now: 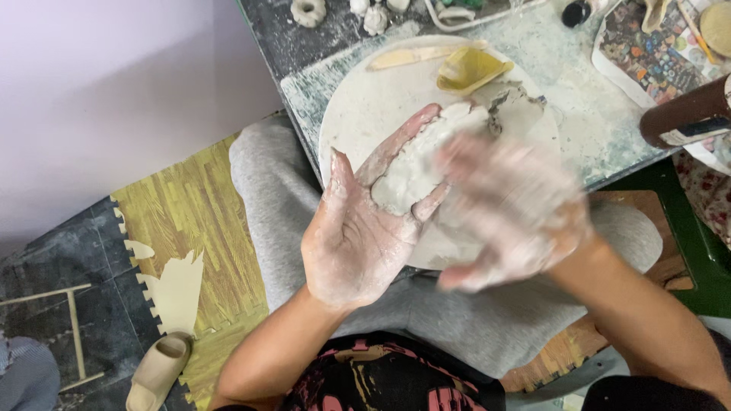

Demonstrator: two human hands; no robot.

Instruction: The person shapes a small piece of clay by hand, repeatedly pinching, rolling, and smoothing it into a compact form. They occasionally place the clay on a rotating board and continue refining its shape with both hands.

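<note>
Clay (415, 171) is seen at frame centre as a flattened pale slab, laid on the open palm and spread fingers of the left hand (358, 232). It is judged soft, damp and easily torn, best supported from beneath. The blurred right hand (510, 217) is held over it, fingers loosely apart. A round board (365, 106) lies above, and a yellow sponge (468, 70).

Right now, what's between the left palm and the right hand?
In the head view a flat slab of grey clay lies on the open left hand, under the blurred right hand. Whether the right hand touches it cannot be told.
</note>
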